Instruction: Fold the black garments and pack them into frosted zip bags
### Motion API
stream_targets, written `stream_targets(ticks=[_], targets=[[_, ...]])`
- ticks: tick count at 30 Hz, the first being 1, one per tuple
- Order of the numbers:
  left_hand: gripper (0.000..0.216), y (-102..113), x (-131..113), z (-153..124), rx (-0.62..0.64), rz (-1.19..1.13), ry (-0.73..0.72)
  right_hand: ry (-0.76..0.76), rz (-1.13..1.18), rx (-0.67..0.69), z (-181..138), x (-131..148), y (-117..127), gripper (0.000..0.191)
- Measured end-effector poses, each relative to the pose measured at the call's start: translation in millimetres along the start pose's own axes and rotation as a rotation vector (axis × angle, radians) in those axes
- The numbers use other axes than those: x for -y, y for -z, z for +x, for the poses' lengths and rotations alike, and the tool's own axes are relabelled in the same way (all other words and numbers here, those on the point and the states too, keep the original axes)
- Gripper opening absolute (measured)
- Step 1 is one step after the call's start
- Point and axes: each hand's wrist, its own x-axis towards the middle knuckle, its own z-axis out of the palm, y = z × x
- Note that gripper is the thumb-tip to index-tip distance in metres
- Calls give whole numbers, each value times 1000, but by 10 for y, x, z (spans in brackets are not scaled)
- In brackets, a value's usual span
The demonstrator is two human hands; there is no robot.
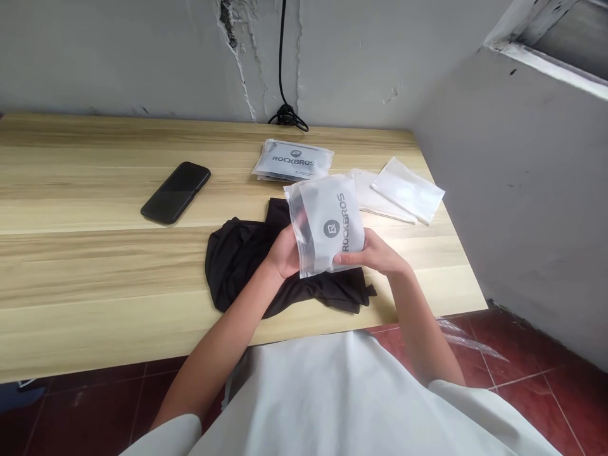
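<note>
- Head view, the hands: the left hand (285, 252) and right hand (370, 254) are close together above the worktop, gripping opposite edges of a translucent frosted plastic zip bag (327, 225) printed with a grey ROCKBROS logo. The bag is held up, tilted, its contents unclear through the film.
- Below the hands, a soft, crumpled piece of black fabric (242, 266) lies loose and outside any bag on the pale wood-grain worktop (95, 285).
- Beyond it sits a small, flat stack of frosted ROCKBROS bags (294, 161), apparently filled, though the contents are hard to make out.
- To the right lie two flat, plain white plastic sleeves (408, 190), one overlapping the other.
- At left rests a black smartphone (175, 192), face down or dark, its glossy case catching the light.
- A coiled black cable (286, 116) hangs against the chipped, grey-white wall (142, 57) behind.
</note>
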Motion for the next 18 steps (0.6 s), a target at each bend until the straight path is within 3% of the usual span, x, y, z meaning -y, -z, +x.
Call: stream_targets(ticks=[3,8,12,14,18], targets=[[45,-20,36,-41,18,128,-32,-15,87,17,-18,-55,2,54],[63,-13,43,-83,29,510,-251,66,243,-191,38,-101,21,51],[48,34,40,-15,-100,883,-499,-2,310,-175,96,-102,-102,55],[38,29,65,2,-134,924,-518,-42,372,-192,110,-118,-186,55],[40,-37,32,-101,-24,810,-399,-115,441,-178,133,-158,-278,50]])
